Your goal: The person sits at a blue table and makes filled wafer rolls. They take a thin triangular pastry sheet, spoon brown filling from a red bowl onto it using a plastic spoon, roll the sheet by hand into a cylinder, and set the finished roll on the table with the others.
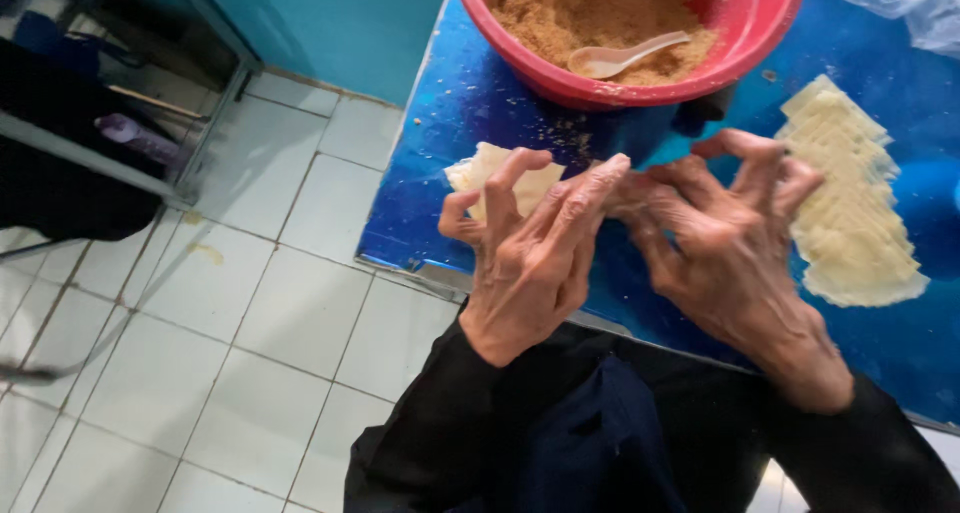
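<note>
Head view, 1 frame. Landmark for all places: the red bowl (pixel 640 83).

Floor (pixel 250 323): pale square tiles, left of and below the red bowl; a teal wall behind it.

Worktop (pixel 470 103): glossy blue surface, carries the red bowl at its far edge; crumbs scattered on it just below the bowl.

Red bowl: round, plastic, filled with brown crumbly filling (pixel 590 8). 1 white plastic spoon (pixel 625 56) lies on the filling, scoop toward the left, near the front rim.

Wrapper stack (pixel 850 208): pale yellow thin sheets, fanned in an overlapping row, on the worktop below and to the right of the bowl.

Right hand (pixel 730 243): below the bowl, slightly right of its centre, just left of the wrapper stack. Fingers curled, tips drawn toward the left hand. Grip pinched; whatever sits between the fingertips is too hidden to identify.

Left hand (pixel 530 243): below the bowl's left edge. Fingers bent, thumb and forefinger holding 1 pale wrapper (pixel 490 173), which sits at the worktop's near-left part, below-left of the bowl. Grip grasping that wrapper.

Fingertips of both hands meet directly below the bowl. Black sleeves on both arms.
</note>
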Motion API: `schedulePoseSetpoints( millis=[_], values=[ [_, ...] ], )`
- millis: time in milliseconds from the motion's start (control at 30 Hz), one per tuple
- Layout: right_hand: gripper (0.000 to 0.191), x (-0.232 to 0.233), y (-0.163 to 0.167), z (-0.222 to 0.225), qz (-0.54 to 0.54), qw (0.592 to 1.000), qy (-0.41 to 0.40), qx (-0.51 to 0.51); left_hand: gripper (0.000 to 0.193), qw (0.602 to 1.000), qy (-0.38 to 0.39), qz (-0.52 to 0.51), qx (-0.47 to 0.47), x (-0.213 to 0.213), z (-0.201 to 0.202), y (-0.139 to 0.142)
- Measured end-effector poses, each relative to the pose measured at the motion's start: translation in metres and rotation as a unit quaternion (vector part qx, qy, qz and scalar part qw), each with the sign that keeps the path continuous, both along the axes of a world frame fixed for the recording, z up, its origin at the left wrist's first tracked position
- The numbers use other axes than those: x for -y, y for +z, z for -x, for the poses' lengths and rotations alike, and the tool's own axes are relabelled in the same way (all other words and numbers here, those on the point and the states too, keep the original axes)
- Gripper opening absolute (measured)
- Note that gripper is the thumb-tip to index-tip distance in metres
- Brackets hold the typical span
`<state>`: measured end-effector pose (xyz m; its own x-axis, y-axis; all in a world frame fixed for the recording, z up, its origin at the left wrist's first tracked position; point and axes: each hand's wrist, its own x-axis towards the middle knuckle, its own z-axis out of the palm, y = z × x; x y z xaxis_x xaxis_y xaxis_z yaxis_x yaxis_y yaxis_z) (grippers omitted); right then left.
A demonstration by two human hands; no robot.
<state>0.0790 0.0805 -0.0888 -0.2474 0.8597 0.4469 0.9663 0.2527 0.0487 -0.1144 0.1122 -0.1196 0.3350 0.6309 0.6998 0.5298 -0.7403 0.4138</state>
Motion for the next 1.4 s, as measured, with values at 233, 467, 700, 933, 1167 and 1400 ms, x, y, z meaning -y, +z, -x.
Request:
schedulePoseSetpoints(
  millis=[233, 467, 700, 933, 1167, 1400],
  values=[
    [0.019, 0.076, 0.009, -0.081, 0.026, 0.995, -0.089, -0.042, 0.050, 0.999, -0.009, 0.013, -0.038, -0.004, -0.005, -0.001],
    [0.027, 0.130, -0.013, -0.148, 0.064, 0.986, -0.154, 0.025, 0.046, 0.989, 0.065, -0.084, -0.105, 0.018, -0.031, 0.004],
    [0.021, 0.122, -0.019, -0.159, 0.034, 0.979, -0.168, 0.107, 0.034, 0.983, -0.109, -0.111, -0.098, 0.044, -0.108, 0.001],
    [0.016, 0.114, -0.031, -0.185, 0.010, 0.985, -0.155, -0.078, 0.035, 0.968, -0.155, -0.114, -0.162, 0.035, -0.154, -0.017],
    [0.011, 0.106, -0.024, -0.187, -0.016, 0.979, -0.176, -0.097, 0.042, 0.963, -0.167, -0.093, -0.190, 0.034, -0.160, -0.029],
    [0.014, 0.091, -0.013, -0.205, -0.054, 0.983, -0.163, -0.065, 0.041, 0.965, -0.165, -0.091, -0.185, 0.035, -0.157, -0.029]
  ],
)
